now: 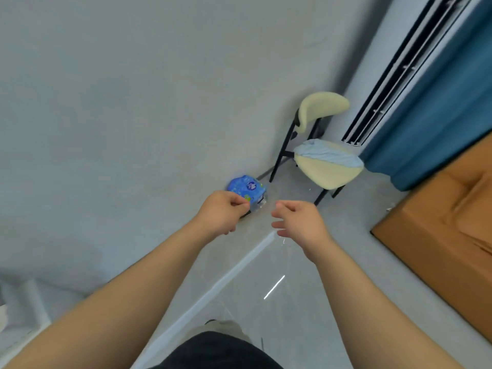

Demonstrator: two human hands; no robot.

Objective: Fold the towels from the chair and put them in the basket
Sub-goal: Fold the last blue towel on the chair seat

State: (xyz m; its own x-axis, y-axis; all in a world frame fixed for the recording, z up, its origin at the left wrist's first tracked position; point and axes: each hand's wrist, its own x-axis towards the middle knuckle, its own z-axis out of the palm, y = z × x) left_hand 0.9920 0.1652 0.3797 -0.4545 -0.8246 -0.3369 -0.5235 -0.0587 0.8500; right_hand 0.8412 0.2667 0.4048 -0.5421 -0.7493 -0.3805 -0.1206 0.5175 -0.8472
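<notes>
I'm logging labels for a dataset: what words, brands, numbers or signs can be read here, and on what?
Blue pack on the floor by the wall: a round dark emblem and bright print, too blurred to read.
Chair, towel, curtain: no text visible.
Nothing in this view is legible.

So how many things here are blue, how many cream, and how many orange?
Blue: 3, the towel, pack and curtain
Cream: 1, the chair
Orange: 1, the sofa
Total: 5
</notes>
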